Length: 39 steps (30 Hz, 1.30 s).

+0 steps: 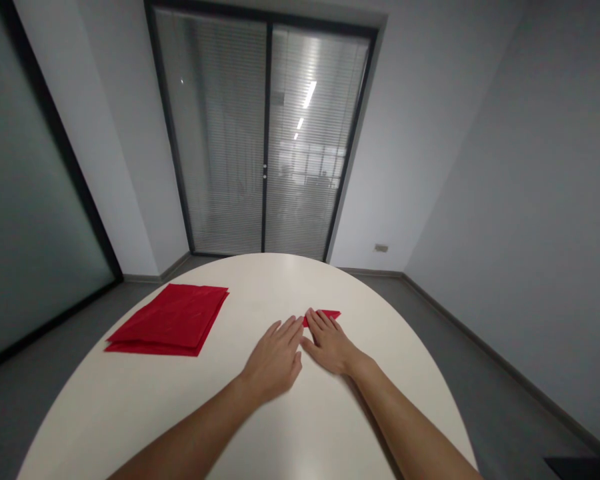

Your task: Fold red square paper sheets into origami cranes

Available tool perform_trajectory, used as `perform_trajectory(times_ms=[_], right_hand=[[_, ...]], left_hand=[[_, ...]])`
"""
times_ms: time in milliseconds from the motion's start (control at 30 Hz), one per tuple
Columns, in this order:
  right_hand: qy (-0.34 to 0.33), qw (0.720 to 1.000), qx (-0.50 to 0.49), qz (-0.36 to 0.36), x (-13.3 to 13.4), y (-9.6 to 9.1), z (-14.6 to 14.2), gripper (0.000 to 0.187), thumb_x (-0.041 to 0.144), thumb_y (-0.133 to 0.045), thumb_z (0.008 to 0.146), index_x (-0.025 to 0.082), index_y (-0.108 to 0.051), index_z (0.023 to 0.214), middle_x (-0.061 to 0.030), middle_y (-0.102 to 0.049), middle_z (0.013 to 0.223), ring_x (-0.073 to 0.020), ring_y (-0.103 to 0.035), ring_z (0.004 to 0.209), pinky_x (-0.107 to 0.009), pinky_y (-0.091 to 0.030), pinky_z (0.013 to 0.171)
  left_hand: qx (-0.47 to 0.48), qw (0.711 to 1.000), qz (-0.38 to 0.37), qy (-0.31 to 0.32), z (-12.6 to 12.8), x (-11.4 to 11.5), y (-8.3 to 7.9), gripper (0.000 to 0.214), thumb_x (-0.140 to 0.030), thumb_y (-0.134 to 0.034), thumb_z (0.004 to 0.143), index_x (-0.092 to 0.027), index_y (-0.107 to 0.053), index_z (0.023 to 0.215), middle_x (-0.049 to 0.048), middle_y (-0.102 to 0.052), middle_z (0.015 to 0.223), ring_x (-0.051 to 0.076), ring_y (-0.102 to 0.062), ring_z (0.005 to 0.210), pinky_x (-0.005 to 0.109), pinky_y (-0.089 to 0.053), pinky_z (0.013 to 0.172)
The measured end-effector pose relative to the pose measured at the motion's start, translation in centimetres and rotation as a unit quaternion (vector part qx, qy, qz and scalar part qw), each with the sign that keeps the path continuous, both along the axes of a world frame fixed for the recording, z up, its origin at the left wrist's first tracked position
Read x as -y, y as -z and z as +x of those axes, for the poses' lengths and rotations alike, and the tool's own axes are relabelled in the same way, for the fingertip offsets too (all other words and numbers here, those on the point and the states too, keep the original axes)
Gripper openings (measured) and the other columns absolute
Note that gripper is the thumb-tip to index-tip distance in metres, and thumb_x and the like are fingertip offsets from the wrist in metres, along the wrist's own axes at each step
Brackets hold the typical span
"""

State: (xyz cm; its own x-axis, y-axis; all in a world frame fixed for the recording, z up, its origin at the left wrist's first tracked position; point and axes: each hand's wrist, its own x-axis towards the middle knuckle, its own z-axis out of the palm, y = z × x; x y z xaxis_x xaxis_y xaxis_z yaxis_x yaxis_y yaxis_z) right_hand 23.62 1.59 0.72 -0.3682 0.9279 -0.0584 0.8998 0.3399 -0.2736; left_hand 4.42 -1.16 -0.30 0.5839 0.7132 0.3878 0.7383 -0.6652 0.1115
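A small folded red piece, paper or thin cloth, lies on the white round table under my right hand. The fingers of that hand stretch out flat over it and cover most of its surface, leaving a pointed corner in sight on the right. Close by on the left, my left hand has its fingers extended, with the fingertips at the left edge of the red piece. I cannot tell whether they touch it. Nothing shows in the left hand.
A stack of larger red sheets lies at the left of the white round table. Beyond the table stand glass doors with blinds. A wall socket is low on the far wall, and a dark object shows at bottom right.
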Motion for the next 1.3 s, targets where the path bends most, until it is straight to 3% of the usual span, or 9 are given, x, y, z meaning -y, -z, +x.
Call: perform_trajectory(times_ms=[100, 267, 767, 833, 900, 1000, 1100, 1200, 1300], right_hand=[[-0.003, 1.000, 0.002, 0.007, 0.2, -0.1, -0.2, 0.072, 0.051, -0.030, 0.100, 0.010, -0.019, 0.158, -0.0131, -0.011, 0.165, -0.0313, -0.007, 0.153, -0.050, -0.011, 0.122], [0.005, 1.000, 0.012, 0.000, 0.7, -0.6, -0.7, 0.068, 0.045, -0.032, 0.100, 0.013, -0.020, 0.158, -0.0121, -0.012, 0.165, -0.0320, -0.007, 0.153, -0.051, -0.012, 0.121], [-0.018, 1.000, -0.005, -0.001, 0.0, 0.1, 0.0, 0.068, 0.045, -0.031, 0.100, 0.012, -0.019, 0.158, -0.0120, -0.010, 0.165, -0.0326, -0.002, 0.153, -0.053, -0.009, 0.122], [-0.020, 1.000, -0.012, 0.001, 0.1, 0.1, 0.0, 0.069, 0.044, -0.032, 0.100, 0.011, -0.018, 0.158, -0.0122, -0.011, 0.165, -0.0322, -0.002, 0.153, -0.052, -0.010, 0.123], [-0.025, 0.999, -0.020, 0.005, 0.2, 0.0, -0.2, 0.070, 0.041, -0.034, 0.099, 0.010, -0.017, 0.159, -0.0125, -0.013, 0.165, -0.0318, -0.004, 0.153, -0.050, -0.011, 0.123], [-0.045, 0.998, -0.038, 0.013, 0.2, 0.0, -0.3, 0.071, 0.035, -0.040, 0.096, 0.010, -0.017, 0.159, -0.0129, -0.018, 0.165, -0.0314, -0.009, 0.153, -0.049, -0.016, 0.122], [-0.066, 0.996, -0.060, 0.030, 0.1, -0.1, 0.0, 0.068, 0.033, -0.043, 0.096, 0.009, -0.024, 0.156, -0.0160, -0.028, 0.162, -0.0323, -0.016, 0.151, -0.051, -0.022, 0.120], [-0.083, 0.988, -0.105, 0.078, -0.3, -0.3, 0.7, 0.054, 0.028, -0.047, 0.095, 0.010, -0.041, 0.146, -0.0190, -0.049, 0.147, -0.0309, -0.038, 0.142, -0.047, -0.033, 0.114], [-0.113, 0.975, -0.151, 0.114, -0.7, -0.4, 1.4, 0.034, 0.021, -0.050, 0.094, 0.016, -0.055, 0.127, -0.0137, -0.065, 0.126, -0.0253, -0.058, 0.119, -0.040, -0.044, 0.102]], left_hand=[[-0.007, 1.000, -0.028, 0.011, 0.1, -0.2, 0.7, 0.052, -0.027, -0.042, 0.095, -0.012, -0.043, 0.146, 0.0143, -0.042, 0.155, 0.024, -0.036, 0.145, 0.045, -0.026, 0.121], [-0.012, 0.998, -0.058, -0.033, 0.4, -0.3, 1.1, 0.052, -0.029, -0.041, 0.096, -0.007, -0.046, 0.142, 0.0187, -0.044, 0.152, 0.027, -0.039, 0.143, 0.046, -0.029, 0.119], [0.020, 0.990, -0.025, -0.140, 0.6, 0.2, 0.5, 0.048, -0.035, -0.049, 0.091, -0.006, -0.057, 0.129, 0.0258, -0.058, 0.137, 0.035, -0.055, 0.129, 0.050, -0.043, 0.105], [0.025, 0.991, -0.011, -0.127, 0.4, 0.1, 0.4, 0.051, -0.033, -0.049, 0.091, -0.007, -0.052, 0.135, 0.0236, -0.052, 0.144, 0.034, -0.048, 0.136, 0.051, -0.037, 0.111], [0.023, 0.997, -0.006, -0.071, 0.2, 0.0, 0.4, 0.053, -0.028, -0.047, 0.093, -0.010, -0.046, 0.143, 0.0180, -0.045, 0.152, 0.029, -0.040, 0.142, 0.047, -0.031, 0.117], [0.016, 0.999, -0.031, -0.019, 0.0, -0.2, 0.4, 0.050, -0.023, -0.042, 0.096, -0.011, -0.044, 0.144, 0.0145, -0.047, 0.152, 0.024, -0.042, 0.141, 0.043, -0.031, 0.118], [0.018, 0.998, -0.050, -0.036, -0.1, -0.3, 0.4, 0.044, -0.025, -0.041, 0.097, -0.011, -0.051, 0.138, 0.0152, -0.053, 0.146, 0.025, -0.048, 0.136, 0.044, -0.035, 0.115], [0.030, 0.997, -0.048, -0.048, -0.1, -0.3, 0.3, 0.040, -0.024, -0.045, 0.095, -0.014, -0.056, 0.132, 0.0135, -0.058, 0.142, 0.025, -0.053, 0.132, 0.044, -0.039, 0.113], [0.043, 0.996, -0.044, -0.060, -0.1, -0.5, 0.2, 0.036, -0.021, -0.048, 0.093, -0.016, -0.062, 0.126, 0.0117, -0.063, 0.135, 0.025, -0.057, 0.126, 0.043, -0.042, 0.110]])
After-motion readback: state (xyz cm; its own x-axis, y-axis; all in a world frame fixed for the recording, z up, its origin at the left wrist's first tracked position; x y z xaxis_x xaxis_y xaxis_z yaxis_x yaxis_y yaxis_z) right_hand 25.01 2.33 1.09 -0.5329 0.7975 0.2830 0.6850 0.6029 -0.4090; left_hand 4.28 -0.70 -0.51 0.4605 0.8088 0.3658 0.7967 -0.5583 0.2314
